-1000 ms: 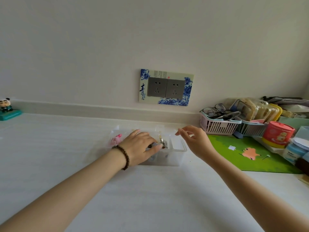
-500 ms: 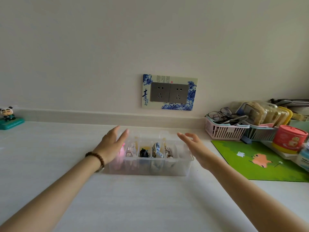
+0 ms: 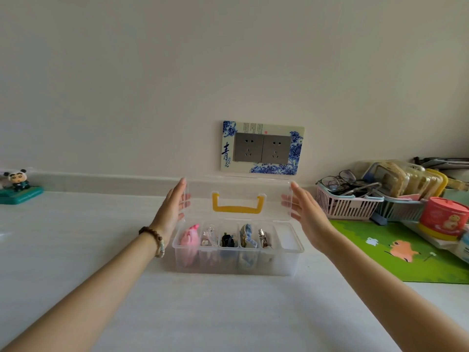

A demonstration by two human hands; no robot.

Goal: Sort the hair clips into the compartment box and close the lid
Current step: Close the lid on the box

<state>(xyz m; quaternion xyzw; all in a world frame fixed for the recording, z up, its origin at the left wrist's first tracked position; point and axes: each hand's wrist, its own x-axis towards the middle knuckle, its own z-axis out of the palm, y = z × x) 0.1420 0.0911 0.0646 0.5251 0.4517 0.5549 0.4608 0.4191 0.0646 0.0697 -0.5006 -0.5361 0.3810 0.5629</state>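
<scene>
A clear plastic compartment box stands on the white counter in front of me. Its clear lid with a yellow handle stands upright behind it. My left hand presses on the lid's left edge and my right hand on its right edge, fingers stretched flat. Inside lie a pink clip, a clear clip, a black clip, a blue clip and a silver clip, one per compartment. The rightmost compartment holds nothing.
A green mat lies to the right. Behind it stand a pink basket of glasses, a rack of food boxes and a red tub. A panda figure sits far left. A socket plate is on the wall.
Both hands left the box's inside, moved to its two ends and raised the lid from behind to an upright position. The camera view moved closer and lower.
</scene>
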